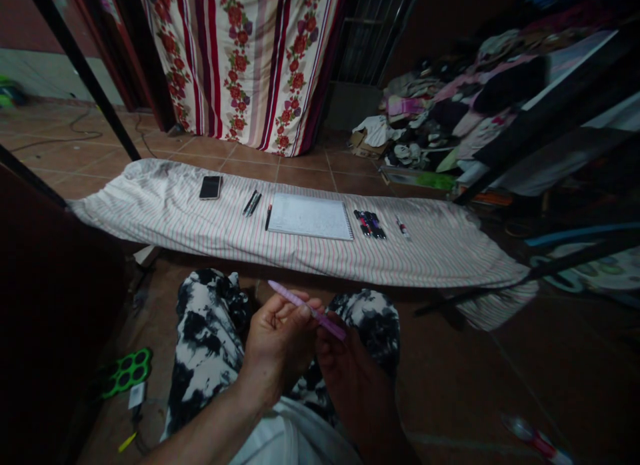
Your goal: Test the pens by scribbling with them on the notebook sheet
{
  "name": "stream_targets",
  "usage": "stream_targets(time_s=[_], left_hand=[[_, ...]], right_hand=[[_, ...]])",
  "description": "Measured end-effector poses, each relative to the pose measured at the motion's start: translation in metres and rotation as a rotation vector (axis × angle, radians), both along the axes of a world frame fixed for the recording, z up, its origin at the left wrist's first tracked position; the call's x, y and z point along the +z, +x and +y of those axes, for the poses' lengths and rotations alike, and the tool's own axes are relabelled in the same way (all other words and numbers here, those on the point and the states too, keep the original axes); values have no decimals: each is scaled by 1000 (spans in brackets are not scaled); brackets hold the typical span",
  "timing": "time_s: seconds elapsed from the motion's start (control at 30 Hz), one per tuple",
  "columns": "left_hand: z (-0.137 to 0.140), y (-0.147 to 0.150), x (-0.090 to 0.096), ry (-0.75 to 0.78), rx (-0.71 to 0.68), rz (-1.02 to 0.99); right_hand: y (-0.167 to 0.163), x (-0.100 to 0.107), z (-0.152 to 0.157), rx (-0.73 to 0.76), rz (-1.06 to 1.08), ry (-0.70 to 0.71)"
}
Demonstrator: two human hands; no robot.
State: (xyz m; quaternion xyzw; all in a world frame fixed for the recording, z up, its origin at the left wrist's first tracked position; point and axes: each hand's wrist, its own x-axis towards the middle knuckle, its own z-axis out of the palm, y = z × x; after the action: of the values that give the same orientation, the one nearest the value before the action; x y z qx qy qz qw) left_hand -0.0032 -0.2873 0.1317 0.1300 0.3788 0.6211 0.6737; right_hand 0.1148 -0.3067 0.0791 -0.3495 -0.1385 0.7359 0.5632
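Note:
Over my lap I hold a light purple pen (329,324), slanting from upper left down to lower right. My left hand (280,335) is closed, with thumb and fingers pinching the pen near its middle. In shadow, my right hand (345,368) has its fingers closed around the pen's lower right end. The pen's other end sticks out past my left fingers, pointing at the cloth-covered surface. Beyond my hands lies a spiral notepad (310,215) with a light page, a dark pen (269,217) along its left edge.
A striped cloth (225,241) covers the low surface ahead, bearing a phone (211,187), pens (253,203), a group of dark markers (370,223) and a small tube-like item (403,227). Dark poles rise at both sides. Clothes (440,111) are heaped behind right. A green-rimmed object (127,373) lies left.

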Motion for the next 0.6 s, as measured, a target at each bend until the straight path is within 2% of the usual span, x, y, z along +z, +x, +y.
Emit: stream_targets(time_s=[0.17,0.33,0.47,0.6], left_hand=[[-1,6,1,66,-3,80],[-2,10,-7,36,-50,114],[1,14,-15,12,-165,123],[6,18,-18,-14,-147,89]], right_hand=[[-2,-4,7,-4,59,24],[-10,9,13,27,155,7],[-20,19,19,-2,216,-74],[-23,20,29,-47,149,-134]])
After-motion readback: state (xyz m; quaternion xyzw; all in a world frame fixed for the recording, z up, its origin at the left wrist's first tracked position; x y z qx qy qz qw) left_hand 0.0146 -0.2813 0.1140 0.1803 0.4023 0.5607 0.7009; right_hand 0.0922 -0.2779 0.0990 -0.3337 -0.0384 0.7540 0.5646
